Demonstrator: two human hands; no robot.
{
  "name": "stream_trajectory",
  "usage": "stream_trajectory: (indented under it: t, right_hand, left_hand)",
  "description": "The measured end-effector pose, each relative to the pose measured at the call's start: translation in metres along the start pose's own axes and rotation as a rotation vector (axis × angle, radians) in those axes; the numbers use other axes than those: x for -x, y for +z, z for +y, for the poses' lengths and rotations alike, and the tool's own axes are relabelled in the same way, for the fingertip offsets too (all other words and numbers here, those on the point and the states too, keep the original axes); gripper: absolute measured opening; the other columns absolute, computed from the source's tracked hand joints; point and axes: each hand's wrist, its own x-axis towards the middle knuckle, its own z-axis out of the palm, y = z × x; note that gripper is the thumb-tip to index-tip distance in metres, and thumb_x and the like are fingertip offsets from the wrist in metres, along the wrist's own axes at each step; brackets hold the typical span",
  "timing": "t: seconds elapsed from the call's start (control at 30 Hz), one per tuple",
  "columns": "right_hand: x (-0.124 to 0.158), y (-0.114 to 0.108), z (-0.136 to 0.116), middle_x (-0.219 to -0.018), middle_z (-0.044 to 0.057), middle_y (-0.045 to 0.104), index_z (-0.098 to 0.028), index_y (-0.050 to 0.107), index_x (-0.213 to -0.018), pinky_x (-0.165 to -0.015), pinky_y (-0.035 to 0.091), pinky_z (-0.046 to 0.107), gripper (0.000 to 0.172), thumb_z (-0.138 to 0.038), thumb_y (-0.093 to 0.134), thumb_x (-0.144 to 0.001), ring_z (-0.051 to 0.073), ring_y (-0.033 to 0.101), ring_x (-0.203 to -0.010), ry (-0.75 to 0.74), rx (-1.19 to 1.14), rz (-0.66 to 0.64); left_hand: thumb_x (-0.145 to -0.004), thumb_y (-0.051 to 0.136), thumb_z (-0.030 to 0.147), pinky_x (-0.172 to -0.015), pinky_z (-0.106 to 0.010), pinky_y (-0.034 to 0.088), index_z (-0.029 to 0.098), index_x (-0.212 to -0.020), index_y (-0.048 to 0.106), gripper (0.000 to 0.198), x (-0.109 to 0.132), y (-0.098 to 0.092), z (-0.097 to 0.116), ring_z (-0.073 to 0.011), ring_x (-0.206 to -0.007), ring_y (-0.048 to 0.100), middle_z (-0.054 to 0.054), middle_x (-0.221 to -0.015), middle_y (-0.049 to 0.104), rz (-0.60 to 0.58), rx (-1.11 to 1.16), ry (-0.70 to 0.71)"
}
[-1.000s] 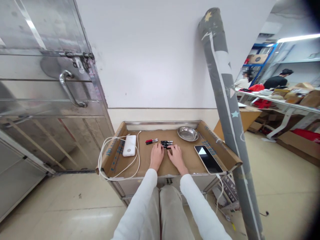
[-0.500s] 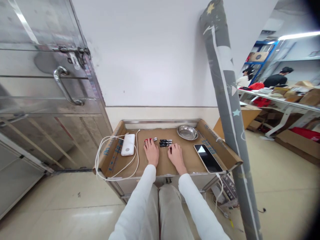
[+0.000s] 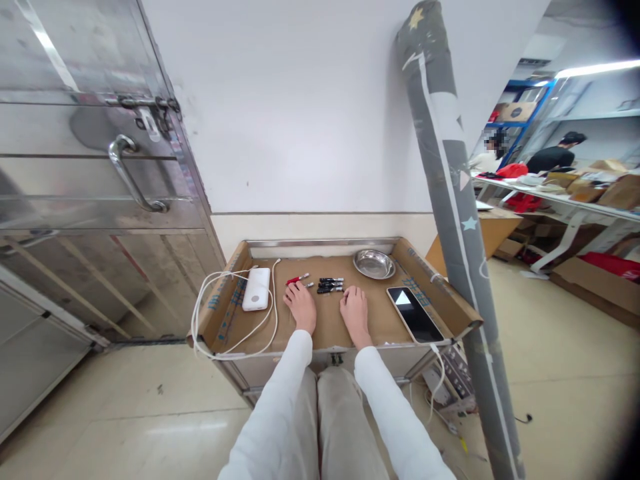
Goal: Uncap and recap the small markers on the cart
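Note:
My left hand (image 3: 301,309) lies palm down on the brown-papered cart top, its fingers just below two red pens or markers. The upper red pen (image 3: 297,279) shows in full; the lower one is partly hidden by my fingers. My right hand (image 3: 355,311) rests palm down a little to the right, fingers outstretched and with nothing visible in them. Between and above both hands, several black pens (image 3: 331,285) lie side by side. My right fingertips are apart from them, close to their right ends.
A white power bank (image 3: 256,289) with a looped white cable is at the left. A metal bowl (image 3: 374,264) stands at the back right, with a phone (image 3: 415,315) in front of it. A tall grey roll (image 3: 450,173) leans at the right. Two people are in the background.
My left hand has drawn back slightly, uncovering the red pens. My right hand has shifted away from the black pens, and its fingers have straightened.

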Motion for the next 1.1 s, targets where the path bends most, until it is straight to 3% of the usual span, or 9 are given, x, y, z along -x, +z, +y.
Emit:
stream_trajectory:
  t: [0.2, 0.47, 0.67, 1.1]
  right_hand:
    - [0.002, 0.001, 0.000, -0.087, 0.010, 0.055, -0.017, 0.050, -0.085, -0.076, 0.034, 0.033, 0.016, -0.007, 0.044, -0.074, 0.023, 0.048, -0.084, 0.104, 0.024, 0.052]
    - [0.005, -0.004, -0.006, -0.085, 0.009, 0.057, -0.019, 0.050, -0.079, -0.075, 0.032, 0.033, 0.012, -0.009, 0.049, -0.073, 0.022, 0.049, -0.083, 0.010, 0.100, -0.005]
    - [0.002, -0.004, -0.009, -0.087, 0.008, 0.060, -0.018, 0.052, -0.087, -0.078, 0.032, 0.032, 0.021, -0.003, 0.042, -0.077, 0.021, 0.051, -0.086, -0.093, 0.039, -0.082]
    - [-0.006, -0.001, -0.014, -0.095, 0.010, 0.059, -0.016, 0.056, -0.097, -0.078, 0.033, 0.031, 0.018, -0.014, 0.041, -0.087, 0.021, 0.051, -0.090, -0.035, 0.112, -0.076]
  left_hand:
    - [-0.091, 0.033, 0.021, -0.083, -0.045, 0.042, 0.012, -0.101, 0.052, 0.023, 0.001, 0.003, -0.002, -0.0288, -0.098, 0.051, -0.017, -0.104, 0.053, -0.004, -0.030, -0.019]
    - [-0.092, 0.032, 0.021, -0.082, -0.043, 0.043, 0.012, -0.101, 0.051, 0.024, 0.002, 0.008, -0.006, -0.0287, -0.096, 0.051, -0.016, -0.102, 0.053, 0.010, -0.025, 0.013]
    - [-0.094, 0.030, 0.022, -0.082, -0.043, 0.044, 0.010, -0.102, 0.050, 0.024, 0.000, 0.005, -0.005, -0.0283, -0.097, 0.052, -0.016, -0.101, 0.053, -0.024, 0.042, -0.006]
    - [-0.094, 0.036, 0.021, -0.085, -0.038, 0.044, 0.012, -0.101, 0.048, 0.016, -0.005, -0.005, -0.007, -0.0234, -0.100, 0.054, -0.013, -0.103, 0.051, -0.083, 0.299, -0.013]
